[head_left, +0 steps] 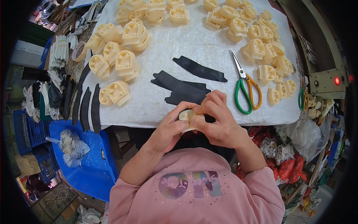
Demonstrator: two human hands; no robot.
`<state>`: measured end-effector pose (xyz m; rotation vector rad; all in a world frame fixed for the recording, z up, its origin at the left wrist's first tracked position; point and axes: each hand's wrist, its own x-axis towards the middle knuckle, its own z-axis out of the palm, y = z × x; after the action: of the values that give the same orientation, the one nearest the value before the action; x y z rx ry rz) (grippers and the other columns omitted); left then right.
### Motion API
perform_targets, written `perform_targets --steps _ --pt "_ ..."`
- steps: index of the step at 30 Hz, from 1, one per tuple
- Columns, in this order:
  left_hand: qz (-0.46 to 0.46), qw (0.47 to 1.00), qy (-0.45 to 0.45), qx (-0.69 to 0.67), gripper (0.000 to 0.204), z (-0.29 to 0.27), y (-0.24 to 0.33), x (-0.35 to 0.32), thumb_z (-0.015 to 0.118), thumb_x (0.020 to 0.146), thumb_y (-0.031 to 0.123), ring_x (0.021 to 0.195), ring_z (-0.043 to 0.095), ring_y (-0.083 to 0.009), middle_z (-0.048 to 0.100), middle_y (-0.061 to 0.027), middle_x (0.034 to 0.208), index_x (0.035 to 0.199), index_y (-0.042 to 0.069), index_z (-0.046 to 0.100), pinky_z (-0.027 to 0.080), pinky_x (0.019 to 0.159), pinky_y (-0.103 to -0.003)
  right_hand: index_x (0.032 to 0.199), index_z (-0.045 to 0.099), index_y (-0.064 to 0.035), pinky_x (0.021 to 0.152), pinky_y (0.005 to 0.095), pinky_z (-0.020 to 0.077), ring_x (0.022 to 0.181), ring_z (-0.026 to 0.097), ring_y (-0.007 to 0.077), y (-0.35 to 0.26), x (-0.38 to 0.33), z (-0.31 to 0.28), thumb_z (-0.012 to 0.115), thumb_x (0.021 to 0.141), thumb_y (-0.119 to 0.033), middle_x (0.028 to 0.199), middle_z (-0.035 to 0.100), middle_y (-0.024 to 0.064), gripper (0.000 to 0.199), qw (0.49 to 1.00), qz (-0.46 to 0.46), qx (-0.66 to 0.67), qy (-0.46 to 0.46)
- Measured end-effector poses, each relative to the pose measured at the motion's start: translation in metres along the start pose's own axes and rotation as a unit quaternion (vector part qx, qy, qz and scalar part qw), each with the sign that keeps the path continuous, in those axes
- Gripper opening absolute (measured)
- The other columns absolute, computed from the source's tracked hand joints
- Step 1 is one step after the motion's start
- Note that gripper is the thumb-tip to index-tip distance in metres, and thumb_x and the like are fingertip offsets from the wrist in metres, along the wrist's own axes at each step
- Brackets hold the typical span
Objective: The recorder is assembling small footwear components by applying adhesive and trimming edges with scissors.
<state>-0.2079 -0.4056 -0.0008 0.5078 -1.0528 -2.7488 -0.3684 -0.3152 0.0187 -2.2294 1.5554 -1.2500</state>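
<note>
Close to my body, at the table's front edge, my left hand (167,131) grips a small cream plastic shoe heel (187,115). My right hand (222,125) pinches the same heel from the other side, its fingers bent over the top. A dark edge shows around the heel, partly hidden by my fingers; a black strip (209,118) peeks out beside my right hand. Just beyond my hands lie several loose black strips (182,89), some overlapping. Scissors (243,84) with one green and one orange handle rest to their right, blades slightly apart and pointing away.
Clusters of cream heels (126,63) stand at the left and more heels (261,50) at the right of the white-covered table (186,41). Long black strips (95,106) hang over its left edge. A blue plastic chair (87,168) is at lower left; a machine with a red light (328,83) at right.
</note>
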Motion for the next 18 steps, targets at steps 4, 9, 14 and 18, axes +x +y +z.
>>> perform_targets --steps 4,9,14,18 --pt "0.013 0.998 0.013 0.058 0.065 0.003 0.001 0.0 0.057 0.083 0.041 0.098 0.053 -0.0145 0.051 -0.0094 0.109 0.129 0.0 0.036 0.044 0.086 -0.029 0.093 0.059 -0.0125 0.077 0.0421 0.0327 0.079 0.044 0.0222 0.001 0.002 -0.002 0.068 0.058 0.0 0.087 0.048 0.0026 0.038 1.0 0.012 0.01 -0.008" --pt "0.16 0.973 0.094 0.135 0.062 0.006 0.0 -0.004 0.056 0.088 0.039 0.093 0.051 -0.0129 0.051 -0.0077 0.104 0.131 0.0 0.034 0.041 0.081 -0.026 0.097 0.061 -0.0108 0.077 0.0405 0.0308 0.075 0.046 0.0208 0.006 -0.001 -0.006 0.068 0.059 -0.001 0.081 0.05 0.002 0.04 0.999 0.03 0.004 0.023" --pt "0.325 0.894 0.136 0.277 0.032 0.0 -0.012 -0.014 0.066 0.085 0.013 0.078 0.049 -0.0111 0.052 -0.0049 0.09 0.114 0.0 0.058 0.04 0.066 -0.021 0.1 0.06 -0.0089 0.076 0.0403 0.0286 0.074 0.047 0.0205 0.005 -0.003 -0.007 0.069 0.058 -0.002 0.079 0.049 0.0024 0.043 0.998 0.057 -0.011 0.038" --pt "0.386 0.868 0.155 0.27 0.016 0.001 -0.01 -0.006 0.068 0.082 0.007 0.071 0.049 -0.0109 0.057 -0.0045 0.08 0.096 0.0 0.066 0.041 0.061 -0.022 0.101 0.06 -0.0085 0.076 0.0405 0.0279 0.074 0.047 0.0208 0.001 -0.002 -0.005 0.069 0.06 -0.002 0.078 0.048 0.0027 0.043 0.997 0.067 0.021 0.034"
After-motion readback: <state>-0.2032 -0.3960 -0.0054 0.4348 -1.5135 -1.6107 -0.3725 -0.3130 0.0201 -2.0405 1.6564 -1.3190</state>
